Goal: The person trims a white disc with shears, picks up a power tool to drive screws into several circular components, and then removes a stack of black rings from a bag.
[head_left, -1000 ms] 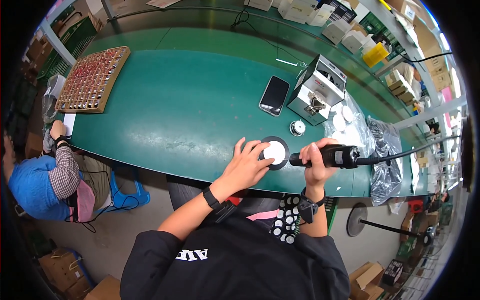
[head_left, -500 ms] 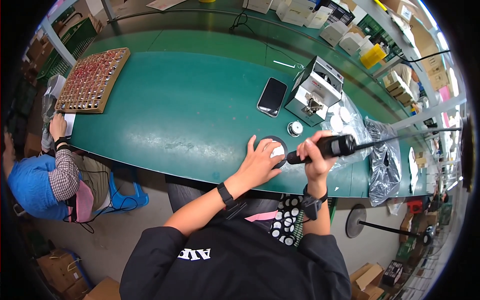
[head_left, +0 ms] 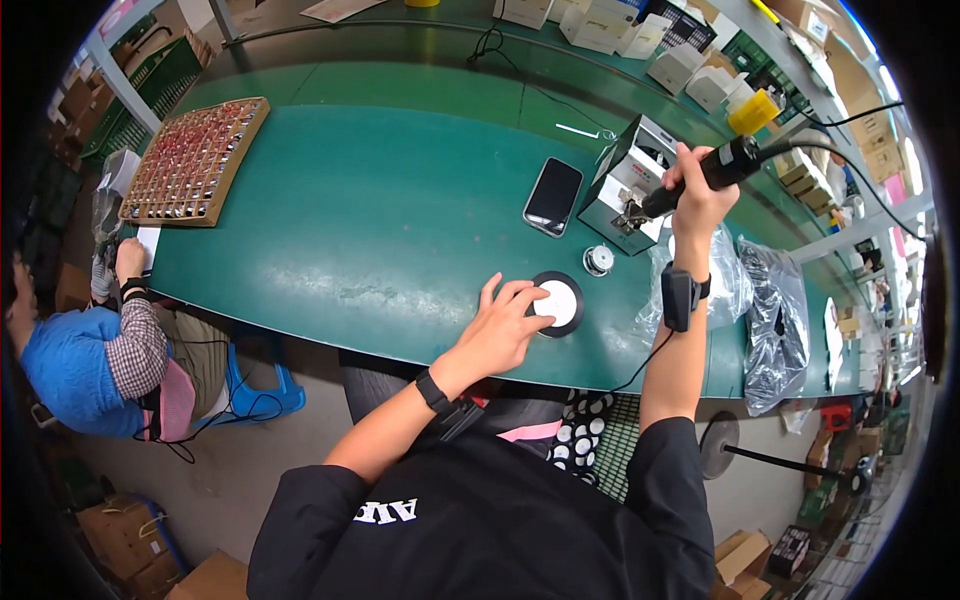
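In my right hand is a black corded electric screwdriver, gripped round its body. Its tip reaches the metal front part of a silver-and-black box-shaped machine, which looks like a screw feeder. My left hand lies with fingers spread on the table, its fingertips touching the white middle of a round black-rimmed disc. Just beyond the disc stands a small silver round part. To the left of the machine lies a dark-screened phone.
Clear plastic bags and a grey plastic bag lie on the right. A divided cardboard tray of small parts sits far left, near a seated co-worker. More discs fill a green crate below the table edge.
My right hand has lifted the screwdriver off the disc and carried it up and right to the machine. My left hand stays by the disc, which is now more exposed.
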`<action>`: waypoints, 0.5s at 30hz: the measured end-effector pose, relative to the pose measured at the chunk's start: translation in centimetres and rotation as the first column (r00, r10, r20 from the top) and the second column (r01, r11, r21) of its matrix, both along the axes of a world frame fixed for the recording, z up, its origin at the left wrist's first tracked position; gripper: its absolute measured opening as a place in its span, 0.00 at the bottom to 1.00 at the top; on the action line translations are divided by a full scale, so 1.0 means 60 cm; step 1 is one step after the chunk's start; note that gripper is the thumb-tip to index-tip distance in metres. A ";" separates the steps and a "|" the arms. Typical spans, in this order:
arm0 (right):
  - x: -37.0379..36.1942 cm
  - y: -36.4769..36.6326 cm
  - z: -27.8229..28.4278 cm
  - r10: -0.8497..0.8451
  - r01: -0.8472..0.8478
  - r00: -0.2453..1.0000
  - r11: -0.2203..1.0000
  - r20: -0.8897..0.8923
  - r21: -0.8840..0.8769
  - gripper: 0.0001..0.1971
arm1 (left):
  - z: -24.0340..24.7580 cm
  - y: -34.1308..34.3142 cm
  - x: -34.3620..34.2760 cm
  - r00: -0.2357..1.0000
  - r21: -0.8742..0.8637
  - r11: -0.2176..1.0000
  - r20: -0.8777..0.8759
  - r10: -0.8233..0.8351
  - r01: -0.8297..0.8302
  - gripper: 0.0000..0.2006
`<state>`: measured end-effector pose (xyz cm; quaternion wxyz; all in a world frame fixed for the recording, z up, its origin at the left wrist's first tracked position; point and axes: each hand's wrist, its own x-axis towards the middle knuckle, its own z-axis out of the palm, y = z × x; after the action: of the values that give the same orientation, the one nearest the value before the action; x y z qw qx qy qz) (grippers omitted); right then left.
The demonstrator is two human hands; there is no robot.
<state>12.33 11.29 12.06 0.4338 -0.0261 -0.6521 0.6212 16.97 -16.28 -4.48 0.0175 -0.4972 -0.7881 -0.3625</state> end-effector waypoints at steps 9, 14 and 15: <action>0.173 -0.162 -0.074 0.139 -0.139 0.990 0.990 0.000 0.013 0.10 | 0.016 0.001 0.001 1.000 -0.014 1.000 0.025 -0.007 0.007 0.18; 0.191 -0.168 -0.094 0.134 -0.135 0.989 0.991 0.061 0.010 0.10 | 0.016 0.003 -0.002 1.000 -0.017 1.000 0.004 -0.007 0.007 0.17; 0.192 -0.166 -0.097 0.133 -0.134 0.989 0.991 0.063 0.010 0.10 | 0.016 0.004 0.000 1.000 -0.017 1.000 0.006 -0.008 0.008 0.17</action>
<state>23.83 1.31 6.24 0.3711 0.0012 -0.6699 0.6430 16.95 -16.07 -3.53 0.0096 -0.4995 -0.7891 -0.3574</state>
